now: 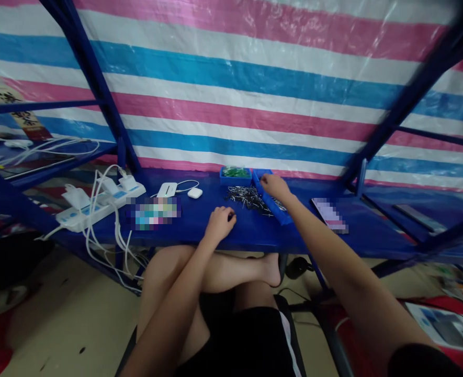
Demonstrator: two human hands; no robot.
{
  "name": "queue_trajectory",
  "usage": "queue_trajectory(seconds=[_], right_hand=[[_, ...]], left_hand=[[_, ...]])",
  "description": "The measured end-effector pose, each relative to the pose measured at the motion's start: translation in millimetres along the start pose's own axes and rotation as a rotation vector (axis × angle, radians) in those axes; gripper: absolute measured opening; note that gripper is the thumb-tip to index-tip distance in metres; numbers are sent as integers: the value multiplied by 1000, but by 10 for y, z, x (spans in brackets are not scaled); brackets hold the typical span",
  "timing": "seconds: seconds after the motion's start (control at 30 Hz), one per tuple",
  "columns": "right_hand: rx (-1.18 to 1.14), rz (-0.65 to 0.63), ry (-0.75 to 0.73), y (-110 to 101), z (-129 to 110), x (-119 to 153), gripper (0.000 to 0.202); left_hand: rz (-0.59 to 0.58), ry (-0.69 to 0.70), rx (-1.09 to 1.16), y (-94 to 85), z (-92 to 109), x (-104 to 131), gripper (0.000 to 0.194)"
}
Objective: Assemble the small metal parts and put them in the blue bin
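My left hand (219,224) rests at the table's front part with curled fingers. Something small and dark shows at its fingertips, too small to name. Just beyond it lies a loose pile of thin black and silver pieces (249,198), perhaps screws or pins. My right hand (274,186) is over the far end of a long blue tray (269,201), its fingers bent together; whatever they hold is hidden. Similar thin pieces show inside that tray, partly behind my right wrist. Behind the pile stands a small blue box (235,179) with green and clear pieces.
On the blue table (192,230), a phone (155,213), a white flat device (167,190) and a white case (194,193) lie left. A power strip (101,204) trails cables over the edge. Another phone (329,214) lies right. Blue frame posts and striped sheeting (247,104) enclose the back.
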State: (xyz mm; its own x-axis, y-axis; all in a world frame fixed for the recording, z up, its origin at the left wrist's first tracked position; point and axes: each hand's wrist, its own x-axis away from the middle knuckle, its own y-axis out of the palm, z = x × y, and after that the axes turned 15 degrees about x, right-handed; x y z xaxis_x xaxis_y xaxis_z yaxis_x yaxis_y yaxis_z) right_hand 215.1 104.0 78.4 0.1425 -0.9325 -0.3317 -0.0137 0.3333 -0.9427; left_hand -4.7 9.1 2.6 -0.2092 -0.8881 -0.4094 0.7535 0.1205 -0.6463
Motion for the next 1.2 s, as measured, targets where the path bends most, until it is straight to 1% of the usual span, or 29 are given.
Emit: queue_trajectory(seconds=[0.07, 0.1, 0.13, 0.2, 0.27, 0.3, 0.37, 0.43, 0.47, 0.53, 0.6, 0.73, 0.9, 1.2], right_hand=[[-6, 31, 60, 84, 111, -198, 22], [-20, 67, 55, 125, 121, -262, 23], [-39, 106, 36, 160, 95, -297, 23], [-86, 178, -31, 206, -56, -278, 23], [-130, 198, -127, 220, -295, -148, 22], [-143, 178, -190, 220, -423, -51, 21], [-162, 120, -268, 214, -650, 177, 20], [-188, 73, -310, 212, -797, 413, 20], [-196, 52, -318, 216, -834, 523, 19], [-208, 23, -321, 236, -846, 710, 20], [-222, 5, -310, 267, -804, 849, 20], [-247, 11, -263, 339, -695, 1010, 19], [-251, 42, -210, 384, -664, 1095, 19], [-232, 45, -218, 359, -668, 1147, 19]], left_hand=[[-23, 10, -70, 1, 11, 18, 19], [-37, 13, -90, 0, 18, 27, 20], [-49, 10, -107, 0, 26, 35, 21], [-62, 11, -134, 0, 35, 46, 23], [-68, 20, -153, 5, 35, 53, 25], [-71, 25, -159, 9, 32, 55, 25], [-77, 29, -171, 18, 23, 56, 26], [-86, 22, -185, 25, 19, 56, 27], [-89, 18, -192, 27, 20, 57, 28], [-96, 14, -202, 27, 26, 62, 29], [-98, 16, -206, 25, 36, 70, 29], [-88, 20, -194, 21, 48, 85, 27], [-88, 10, -179, 21, 49, 91, 27], [-97, -2, -194, 15, 79, 85, 28]])
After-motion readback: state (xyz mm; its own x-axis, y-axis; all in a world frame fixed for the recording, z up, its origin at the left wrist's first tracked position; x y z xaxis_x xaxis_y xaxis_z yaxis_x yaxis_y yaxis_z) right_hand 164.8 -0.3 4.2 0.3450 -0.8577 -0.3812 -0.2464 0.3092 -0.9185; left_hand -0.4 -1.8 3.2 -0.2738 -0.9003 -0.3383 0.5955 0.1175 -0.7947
